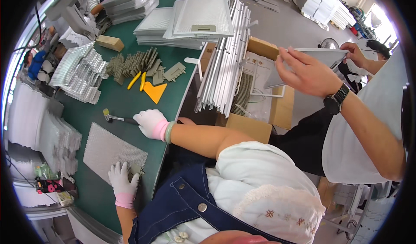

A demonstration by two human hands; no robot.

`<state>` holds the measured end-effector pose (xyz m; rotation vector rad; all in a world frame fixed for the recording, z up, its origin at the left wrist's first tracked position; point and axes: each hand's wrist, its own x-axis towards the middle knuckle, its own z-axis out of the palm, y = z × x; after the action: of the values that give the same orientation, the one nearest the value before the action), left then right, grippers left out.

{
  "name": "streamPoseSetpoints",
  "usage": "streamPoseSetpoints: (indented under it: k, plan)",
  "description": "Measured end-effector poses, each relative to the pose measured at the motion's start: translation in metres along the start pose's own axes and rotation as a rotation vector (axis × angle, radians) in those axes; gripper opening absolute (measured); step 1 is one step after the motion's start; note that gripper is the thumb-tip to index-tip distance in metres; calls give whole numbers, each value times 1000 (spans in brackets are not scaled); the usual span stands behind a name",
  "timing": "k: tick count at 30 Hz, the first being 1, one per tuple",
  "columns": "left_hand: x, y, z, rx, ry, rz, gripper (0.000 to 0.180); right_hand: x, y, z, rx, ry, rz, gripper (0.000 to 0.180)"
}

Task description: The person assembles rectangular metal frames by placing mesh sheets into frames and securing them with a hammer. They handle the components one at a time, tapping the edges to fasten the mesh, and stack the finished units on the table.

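My right hand [149,122], gloved, is closed around the handle of a small hammer [113,118]. The hammer head is down on the green surface [117,96], just beyond the far edge of the mesh sheet [106,151], not raised.

My left hand [123,179], also gloved, is spread flat with its fingers pressing the sheet's near right corner. It grips nothing. A small grey clip [136,169] sits at the fingertips, and I can't tell if it is seated on the edge.

The sheet lies flat near me on the surface, bare, with no frame around it.

Progress, as a judgement: this piece looks early, positioned and held but not yet hammered or framed.

Plenty of stock looks unused:
- A pile of grey clips [134,64] far on the surface.
- Mesh stacks [80,73] far left.

Framed filters [201,16] are stacked at the far end, so some units look finished.

A yellow scraper [155,91] lies between me and the clips. To the right, a co-worker's hand [305,73] holds a metal panel [320,58], well apart from my work.
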<state>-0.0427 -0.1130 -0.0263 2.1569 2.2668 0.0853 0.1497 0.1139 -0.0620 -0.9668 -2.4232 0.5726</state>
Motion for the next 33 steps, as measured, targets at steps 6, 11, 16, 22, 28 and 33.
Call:
streamPoseSetpoints:
  k: [6, 11, 16, 22, 28, 33]
  plan:
    - [78, 76, -70, -323, 146, 185, 58, -2, 5, 4, 80, 75, 1, 16]
    - [187, 191, -135, -602, 256, 654, 67, -22, 10, -19, 530, 233, -154, 29]
    - [257, 253, -135, -797, 167, 802, 58, -83, 27, -76, 253, 342, -219, 39]
    - [303, 307, -105, -894, 61, 837, 52, -131, 84, -150, 158, 680, 96, 37]
    - [327, 342, -82, -1062, 42, 828, 53, -128, 111, -210, 66, 949, 107, 35]
    - [343, 364, -83, -1037, -29, 831, 32, -137, 111, -228, 27, 872, 33, 40]
